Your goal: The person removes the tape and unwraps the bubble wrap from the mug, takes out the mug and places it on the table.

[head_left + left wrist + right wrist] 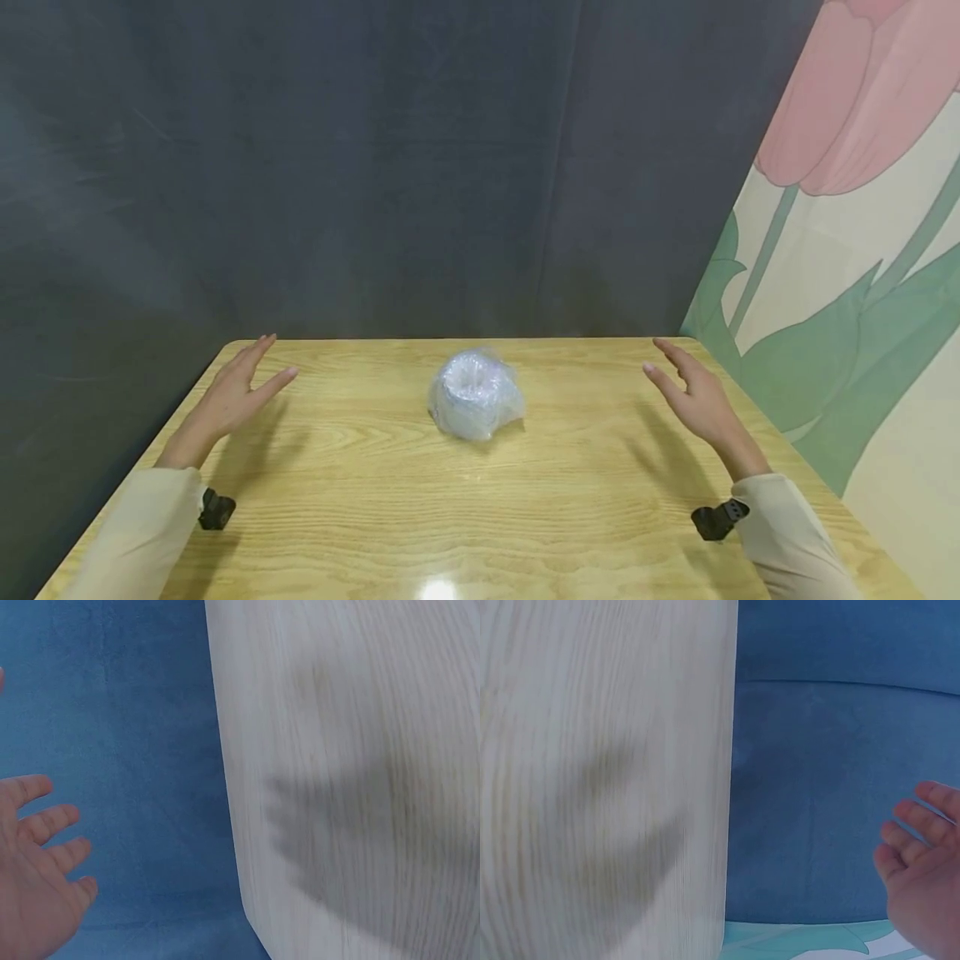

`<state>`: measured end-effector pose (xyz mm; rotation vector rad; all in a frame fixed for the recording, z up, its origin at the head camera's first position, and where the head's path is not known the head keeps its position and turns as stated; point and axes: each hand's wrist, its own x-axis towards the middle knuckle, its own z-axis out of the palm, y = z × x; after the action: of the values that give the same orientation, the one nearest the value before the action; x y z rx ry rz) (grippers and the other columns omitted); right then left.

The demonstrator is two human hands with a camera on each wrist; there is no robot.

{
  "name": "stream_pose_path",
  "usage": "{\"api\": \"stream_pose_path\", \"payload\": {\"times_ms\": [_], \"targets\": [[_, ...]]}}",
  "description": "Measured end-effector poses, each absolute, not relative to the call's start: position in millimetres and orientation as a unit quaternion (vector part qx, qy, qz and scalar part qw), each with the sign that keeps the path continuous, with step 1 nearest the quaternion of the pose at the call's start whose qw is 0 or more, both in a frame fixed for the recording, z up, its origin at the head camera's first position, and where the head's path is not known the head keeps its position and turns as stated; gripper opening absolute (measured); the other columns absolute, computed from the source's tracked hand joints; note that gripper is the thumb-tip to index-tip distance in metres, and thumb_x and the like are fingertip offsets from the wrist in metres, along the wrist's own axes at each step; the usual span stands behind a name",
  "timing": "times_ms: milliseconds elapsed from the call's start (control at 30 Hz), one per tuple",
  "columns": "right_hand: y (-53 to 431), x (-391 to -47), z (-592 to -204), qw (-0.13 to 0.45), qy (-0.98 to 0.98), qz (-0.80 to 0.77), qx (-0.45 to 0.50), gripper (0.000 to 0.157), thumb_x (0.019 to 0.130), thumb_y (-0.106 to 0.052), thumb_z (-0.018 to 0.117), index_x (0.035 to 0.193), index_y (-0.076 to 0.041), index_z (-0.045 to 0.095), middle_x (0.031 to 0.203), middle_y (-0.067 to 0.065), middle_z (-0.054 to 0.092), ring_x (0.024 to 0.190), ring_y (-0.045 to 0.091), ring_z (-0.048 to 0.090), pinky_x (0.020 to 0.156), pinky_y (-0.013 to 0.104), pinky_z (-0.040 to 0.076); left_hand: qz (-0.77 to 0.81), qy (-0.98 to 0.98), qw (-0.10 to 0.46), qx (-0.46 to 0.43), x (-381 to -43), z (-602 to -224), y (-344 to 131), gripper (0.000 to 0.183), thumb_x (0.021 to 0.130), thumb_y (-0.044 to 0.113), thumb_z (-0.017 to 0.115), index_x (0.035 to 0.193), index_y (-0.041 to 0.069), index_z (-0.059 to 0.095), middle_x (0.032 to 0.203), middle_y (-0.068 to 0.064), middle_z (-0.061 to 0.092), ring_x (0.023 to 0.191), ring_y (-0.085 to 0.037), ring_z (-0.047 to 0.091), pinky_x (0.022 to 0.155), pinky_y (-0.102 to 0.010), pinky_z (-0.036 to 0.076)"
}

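Note:
A rounded bundle in clear, crinkled plastic wrap (474, 396) sits near the far middle of the wooden table (360, 500). It has a hollow in its top, and what lies inside the wrap is blurred by glare. My left hand (228, 396) hovers over the table's left side, fingers spread and thumb apart, holding nothing. Over the right side hovers my right hand (697, 400), likewise with extended fingers and nothing in it. Both hands are well apart from the bundle. The left wrist view shows the left palm (37, 877); the right wrist view shows the right palm (930, 877).
A dark cloth (450, 167) hangs behind the table's far edge and along its left. To the right stands a wall painted with tulips (832, 275). Small black devices (217, 509) are strapped at both sleeve cuffs.

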<state>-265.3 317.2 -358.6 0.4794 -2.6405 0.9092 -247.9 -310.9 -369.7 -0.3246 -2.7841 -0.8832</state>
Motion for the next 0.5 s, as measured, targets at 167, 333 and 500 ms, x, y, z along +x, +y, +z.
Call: {"api": "stream_pose_path", "payload": {"times_ms": [167, 333, 500], "targets": [[312.7, -266.6, -357.5, 0.190, -0.900, 0.355, 0.168, 0.054, 0.103, -0.031, 0.047, 0.147, -0.001, 0.038, 0.145, 0.022, 0.042, 0.129, 0.044, 0.040, 0.103, 0.050, 0.037, -0.306, -0.938, 0.115, -0.114, -249.4, -366.9, -305.4, 0.078, 0.100, 0.044, 0.050, 0.155, 0.002, 0.013, 0.156, -0.029, 0.012, 0.136, -0.054, 0.015, 0.098, -0.074, 0.021], [308.8, -266.3, -356.7, 0.208, -0.882, 0.392, 0.162, 0.050, 0.103, -0.028, 0.049, 0.144, -0.001, 0.043, 0.140, 0.022, 0.048, 0.126, 0.039, 0.046, 0.098, 0.014, 0.037, -0.314, -0.932, 0.138, -0.118, -252.6, -366.5, -300.4, 0.075, 0.100, 0.043, 0.050, 0.154, 0.002, 0.017, 0.154, -0.028, 0.018, 0.135, -0.053, 0.020, 0.098, -0.072, 0.024], [305.1, -266.6, -357.1, 0.223, -0.863, 0.419, 0.172, 0.045, 0.102, -0.021, 0.051, 0.141, 0.000, 0.047, 0.135, 0.021, 0.053, 0.121, 0.022, 0.052, 0.092, 0.005, 0.035, -0.336, -0.920, 0.157, -0.125, -255.8, -365.2, -292.3, 0.070, 0.101, 0.040, 0.050, 0.154, 0.004, 0.022, 0.153, -0.027, 0.022, 0.135, -0.052, 0.022, 0.098, -0.072, 0.026]]}}
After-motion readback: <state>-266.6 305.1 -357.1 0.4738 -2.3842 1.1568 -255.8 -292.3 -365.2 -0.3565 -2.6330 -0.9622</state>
